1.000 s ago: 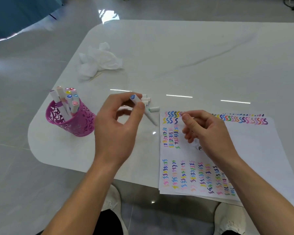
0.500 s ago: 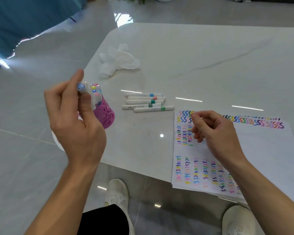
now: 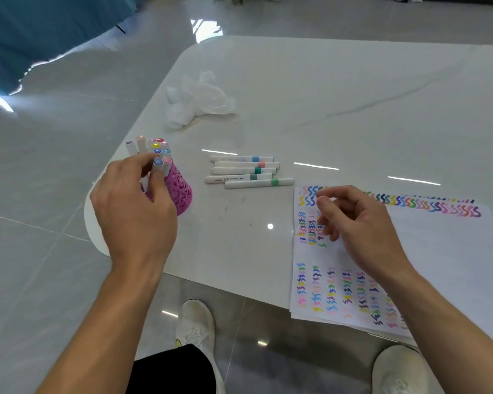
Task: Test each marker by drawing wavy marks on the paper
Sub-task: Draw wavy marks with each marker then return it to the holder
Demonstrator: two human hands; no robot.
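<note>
Pink and perforated, the marker cup (image 3: pixel 182 191) stands near the left edge of the tabletop (image 3: pixel 325 95) in the head view, packed with markers standing caps up. The left hand (image 3: pixel 134 211) is at its rim, with thumb and fingers curled round a blue-capped marker (image 3: pixel 157 163). That marker is nearly upright, its long axis running down into the cup. Whether it is going in or coming out cannot be told.

The right hand (image 3: pixel 359 226) rests well apart on the paper (image 3: pixel 439 251), over the upper-left rows of wavy marks. Its fingers are loosely curled and nothing shows in its grip. Five loose markers (image 3: pixel 248 172) lie side by side between cup and paper, pointing left to right, with a crumpled white wad (image 3: pixel 197 100) beyond them.

The cup's markers lie left of the sheet, so the left hand is nearer them, and the right hand is nearer the paper's bare right half.
</note>
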